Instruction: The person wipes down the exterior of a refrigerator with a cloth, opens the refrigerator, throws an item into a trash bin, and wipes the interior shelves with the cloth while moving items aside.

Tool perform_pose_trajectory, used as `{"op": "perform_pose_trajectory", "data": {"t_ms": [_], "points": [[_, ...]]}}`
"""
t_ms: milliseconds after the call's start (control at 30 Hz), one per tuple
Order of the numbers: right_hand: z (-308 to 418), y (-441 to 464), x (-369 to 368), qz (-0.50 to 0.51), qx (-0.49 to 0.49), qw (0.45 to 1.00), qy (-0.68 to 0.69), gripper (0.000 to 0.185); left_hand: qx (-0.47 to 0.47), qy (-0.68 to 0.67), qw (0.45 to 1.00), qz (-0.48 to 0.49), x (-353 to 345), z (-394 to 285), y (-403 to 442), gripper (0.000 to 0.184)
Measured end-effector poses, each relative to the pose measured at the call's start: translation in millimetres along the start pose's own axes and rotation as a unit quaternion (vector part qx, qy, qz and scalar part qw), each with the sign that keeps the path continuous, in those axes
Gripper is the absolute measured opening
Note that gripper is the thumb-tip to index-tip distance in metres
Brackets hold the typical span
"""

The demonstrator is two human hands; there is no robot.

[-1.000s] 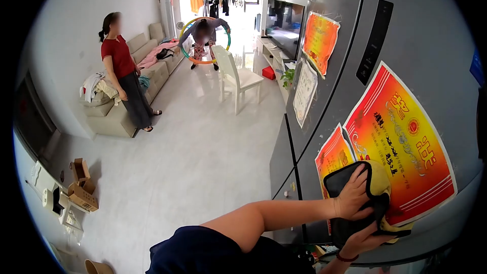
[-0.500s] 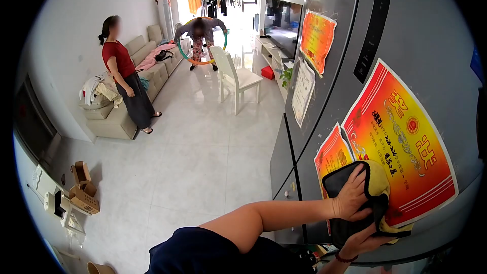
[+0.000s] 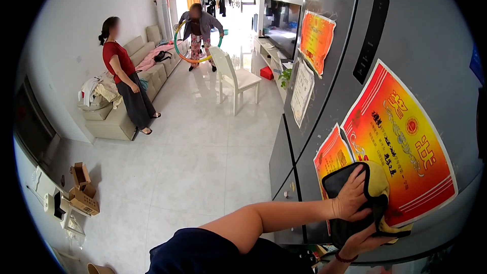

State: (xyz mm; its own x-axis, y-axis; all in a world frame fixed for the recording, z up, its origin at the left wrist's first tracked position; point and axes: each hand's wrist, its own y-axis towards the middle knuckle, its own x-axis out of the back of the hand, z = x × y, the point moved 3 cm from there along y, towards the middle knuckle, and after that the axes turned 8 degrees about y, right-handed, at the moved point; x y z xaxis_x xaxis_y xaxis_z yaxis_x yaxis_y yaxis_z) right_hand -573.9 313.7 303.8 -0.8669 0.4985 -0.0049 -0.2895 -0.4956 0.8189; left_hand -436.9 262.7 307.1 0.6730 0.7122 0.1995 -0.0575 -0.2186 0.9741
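A dark grey and yellow cleaning cloth with black edging lies bunched over the lower part of the red and yellow certificates on the fridge. On its dark side is my left hand, with the fingers bent over the folded cloth. Just below, my right hand, with a dark red bracelet at the wrist, grips the cloth's lower part; some of its fingers are hidden. The large certificate is beside the cloth, and a smaller certificate is partly covered by it.
The grey fridge carries more papers higher up. A white chair stands on the tiled floor. One person stands by the sofa; another person holds a hula hoop. Cardboard boxes sit at lower left.
The far person has straightened from a bend, and the hula hoop has tilted and shifted slightly left. My hands and the cloth look unmoved.
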Motion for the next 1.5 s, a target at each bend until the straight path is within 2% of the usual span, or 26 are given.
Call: {"op": "perform_pose_trajectory", "data": {"t_ms": [67, 367, 633, 900, 1033, 1167, 1200, 1233, 1267, 1300, 1333, 1367, 1400, 1433, 1467, 1500], "points": [[2, 1, -2, -0.003, -0.004, 1.0, 0.026, 0.063, 0.003, -0.002, 1.0, 0.0, 1, 0, 0, 0.072], [4, 0, 2, 0.02, 0.002, 0.999, -0.039, 0.066, -0.001, -0.005, 1.0, -0.007, 1, 0, -2, 0.07], [-9, -6, 3, 0.022, 0.005, 1.0, -0.013, 0.07, 0.008, -0.008, 1.0, 0.013, -3, 3, -10, 0.071], [-40, -47, 7, 0.035, 0.021, 0.996, -0.077, 0.073, 0.078, -0.011, 0.988, 0.131, -7, 5, -51, 0.072], [-55, -76, 4, 0.033, 0.026, 0.999, -0.021, 0.077, 0.098, 0.01, 0.981, 0.165, -12, 9, -80, 0.068], [-71, -104, 0, 0.053, -0.034, 0.995, 0.084, 0.079, 0.117, 0.009, 0.977, 0.18, -1, 3, -100, 0.067], [-86, -116, 4, 0.057, -0.05, 0.995, 0.06, 0.071, 0.123, -0.001, 0.975, 0.186, 2, -3, -105, 0.068], [-107, -132, 5, 0.106, -0.128, 0.984, 0.07, 0.064, 0.116, 0.011, 0.972, 0.204, -2, -3, -112, 0.067], [-113, -145, 14, 0.128, -0.144, 0.979, 0.065, 0.059, 0.128, 0.037, 0.961, 0.243, -2, -7, -111, 0.068], [-118, -155, 21, 0.15, -0.16, 0.974, 0.059, 0.055, 0.179, 0.049, 0.95, 0.249, -2, -12, -108, 0.068], [-104, -144, 16, 0.155, -0.115, 0.981, 0.033, 0.052, 0.165, 0.081, 0.934, 0.305, -11, -13, -125, 0.062], [-94, -135, 10, 0.131, -0.071, 0.988, -0.027, 0.052, 0.138, 0.104, 0.933, 0.315, -7, -19, -118, 0.055], [-85, -127, 5, 0.101, -0.031, 0.99, -0.09, 0.052, 0.222, -0.01, 0.917, 0.33, 0, -16, -114, 0.048], [-79, -116, 7, 0.147, -0.061, 0.987, -0.036, 0.055, 0.242, -0.008, 0.883, 0.401, 2, -17, -113, 0.05], [-77, -111, 4, 0.109, -0.048, 0.993, -0.025, 0.058, 0.209, -0.033, 0.954, 0.212, -4, -14, -122, 0.058], [-65, -96, 6, 0.118, -0.035, 0.992, -0.018, 0.059, 0.16, -0.017, 0.964, 0.21, -1, -15, -113, 0.072]]}}
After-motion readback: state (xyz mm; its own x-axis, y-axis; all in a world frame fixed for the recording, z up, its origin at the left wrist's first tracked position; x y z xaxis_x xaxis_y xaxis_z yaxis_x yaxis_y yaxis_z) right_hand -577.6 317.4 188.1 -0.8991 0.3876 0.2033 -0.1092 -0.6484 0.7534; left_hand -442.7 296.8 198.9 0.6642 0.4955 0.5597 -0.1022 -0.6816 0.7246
